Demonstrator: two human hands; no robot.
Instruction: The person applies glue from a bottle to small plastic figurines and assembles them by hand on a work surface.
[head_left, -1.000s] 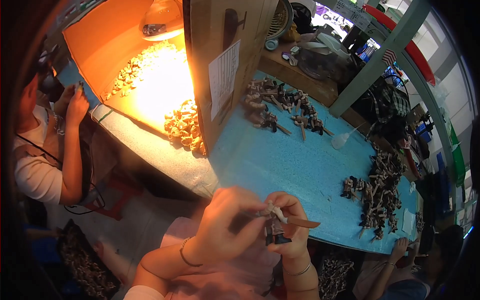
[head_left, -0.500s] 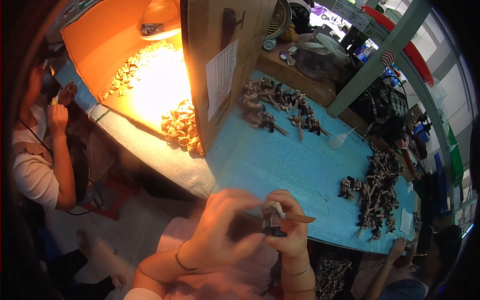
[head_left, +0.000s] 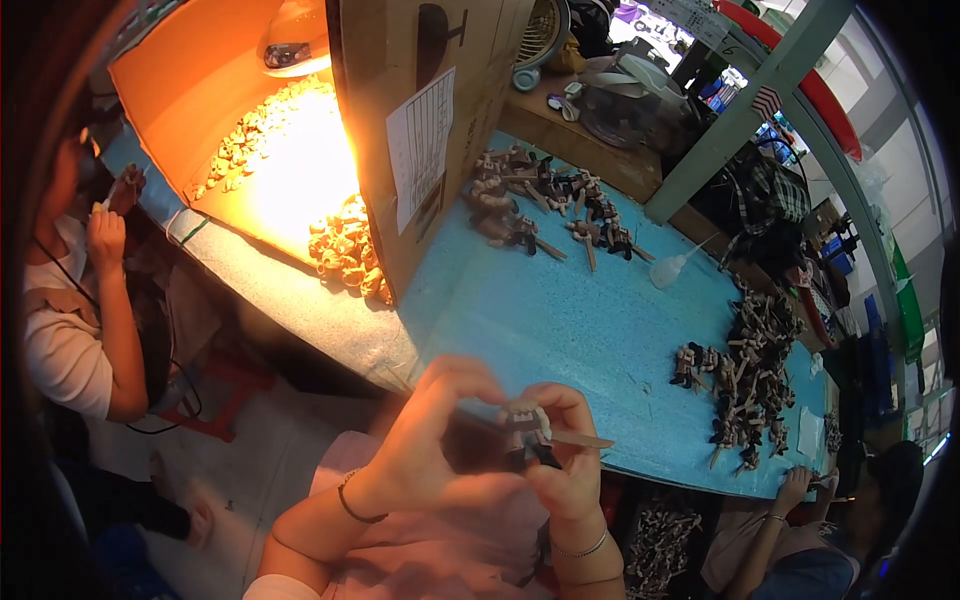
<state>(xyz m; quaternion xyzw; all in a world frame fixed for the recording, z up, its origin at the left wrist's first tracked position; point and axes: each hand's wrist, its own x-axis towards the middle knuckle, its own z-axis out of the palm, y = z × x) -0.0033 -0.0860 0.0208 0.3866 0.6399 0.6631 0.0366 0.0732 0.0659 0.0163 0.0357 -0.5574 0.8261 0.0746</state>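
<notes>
A small toy figure [head_left: 524, 428], with a brown torso, pale arms and black boots, is held up in front of my pink-clad lap. My right hand [head_left: 570, 465] pinches it from the right, with fingers curled behind it and the thumb by its boots. From this figure a flat brown blade-like piece [head_left: 585, 440] sticks out to the right. My left hand [head_left: 440, 435] curves around the figure's left side, fingertips at its top edge and thumb near its boots. Slight blur hides exactly where those fingers press.
Piles of similar figures [head_left: 750, 375] lie right on the blue table [head_left: 560, 330], more [head_left: 590, 220] at the back. A white squeeze bottle [head_left: 668, 270] stands between. Left, a cardboard box [head_left: 400, 130] holds lamp-lit tan pieces [head_left: 345, 250]. Co-workers sit left [head_left: 75, 340] and lower right [head_left: 800, 550].
My view has shifted slightly. The figure has turned a little in my hands, its boots now pointing more downward. My left fingers have bent more.
</notes>
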